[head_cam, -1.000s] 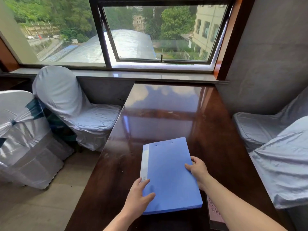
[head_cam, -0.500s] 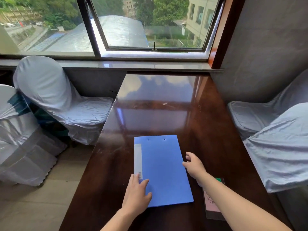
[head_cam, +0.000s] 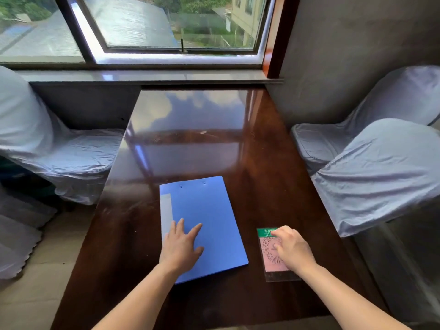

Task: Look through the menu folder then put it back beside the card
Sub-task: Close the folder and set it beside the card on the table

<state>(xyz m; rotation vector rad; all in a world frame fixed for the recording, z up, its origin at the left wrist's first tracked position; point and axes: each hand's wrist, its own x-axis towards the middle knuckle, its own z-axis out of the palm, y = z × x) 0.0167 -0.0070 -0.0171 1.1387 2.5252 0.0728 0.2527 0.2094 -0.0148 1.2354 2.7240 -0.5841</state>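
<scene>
One blue menu folder (head_cam: 204,225), one pink-and-green card (head_cam: 270,252), and two hands, left (head_cam: 181,248) and right (head_cam: 294,252), sit on one tabletop (head_cam: 202,144) flanked by four covered chairs (head_cam: 378,167).

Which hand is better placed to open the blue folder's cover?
Probably the left hand: it lies flat on the closed blue folder near its spine edge, while the right hand rests on the card beside it, off the folder.

One head-worn camera looks forward and down over the table (head_cam: 262,144).
</scene>
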